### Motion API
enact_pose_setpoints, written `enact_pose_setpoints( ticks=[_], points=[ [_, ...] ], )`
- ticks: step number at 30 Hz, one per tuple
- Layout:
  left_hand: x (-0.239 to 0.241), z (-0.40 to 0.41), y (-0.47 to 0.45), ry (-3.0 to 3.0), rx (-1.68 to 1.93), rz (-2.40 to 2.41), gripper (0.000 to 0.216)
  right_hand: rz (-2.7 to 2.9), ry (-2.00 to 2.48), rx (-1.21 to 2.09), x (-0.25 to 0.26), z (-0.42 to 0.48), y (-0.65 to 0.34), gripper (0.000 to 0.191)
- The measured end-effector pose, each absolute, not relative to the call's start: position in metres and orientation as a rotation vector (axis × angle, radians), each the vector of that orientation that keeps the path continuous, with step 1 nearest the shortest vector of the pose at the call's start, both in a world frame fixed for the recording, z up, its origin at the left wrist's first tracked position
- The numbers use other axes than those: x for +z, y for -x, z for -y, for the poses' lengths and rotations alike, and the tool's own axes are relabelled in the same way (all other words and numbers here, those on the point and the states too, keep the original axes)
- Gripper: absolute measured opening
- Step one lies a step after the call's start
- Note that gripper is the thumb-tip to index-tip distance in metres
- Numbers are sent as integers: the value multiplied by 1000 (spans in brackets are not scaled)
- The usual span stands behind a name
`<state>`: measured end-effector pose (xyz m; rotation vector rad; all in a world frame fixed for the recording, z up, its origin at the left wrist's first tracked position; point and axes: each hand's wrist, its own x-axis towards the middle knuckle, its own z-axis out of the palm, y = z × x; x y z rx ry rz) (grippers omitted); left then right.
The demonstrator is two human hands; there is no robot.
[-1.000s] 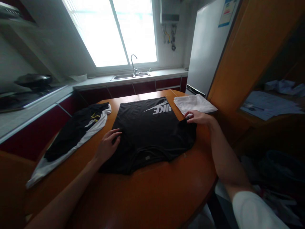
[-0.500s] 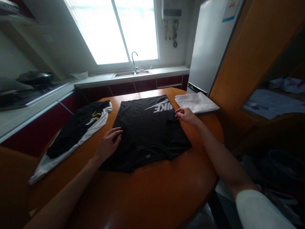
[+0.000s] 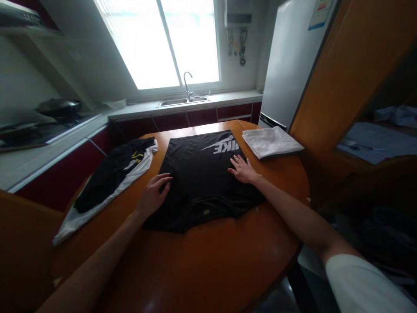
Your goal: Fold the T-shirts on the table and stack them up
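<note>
A black Nike T-shirt (image 3: 198, 174) lies spread toward the far edge of the wooden surface (image 3: 211, 261), the right hand (image 3: 243, 169) splayed on it, apparently to smooth it, the left hand (image 3: 154, 193) curled at its left side, whether pinching is unclear.

Daylight floods in from the blown-out sliding window (image 3: 159, 43) at upper center, glaring on the wooden table's (image 3: 208, 129) far edge; the lower right corner sinks into murky shadow, and wide-angle distortion stretches the edges.
</note>
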<state>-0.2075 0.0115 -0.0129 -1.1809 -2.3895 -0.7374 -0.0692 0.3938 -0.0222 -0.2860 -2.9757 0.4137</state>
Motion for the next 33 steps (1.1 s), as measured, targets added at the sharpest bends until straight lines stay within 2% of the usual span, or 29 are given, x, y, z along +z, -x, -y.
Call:
enact_pose_setpoints(
  ticks=[7, 15, 23, 33],
  points=[
    [-13, -12, 207, 1189, -768, 2386, 32, 3059, 480, 376, -30, -393, 73, 83],
    [-11, -11, 204, 1151, -782, 2412, 32, 2906, 317, 353, -23, -386, 67, 71],
    [-14, -12, 203, 1188, -786, 2405, 31, 3037, 341, 331, -44, -371, 73, 90],
    [-15, -14, 201, 1202, -797, 2440, 31, 2963, 410, 258, -43, -367, 73, 86]
  ],
)
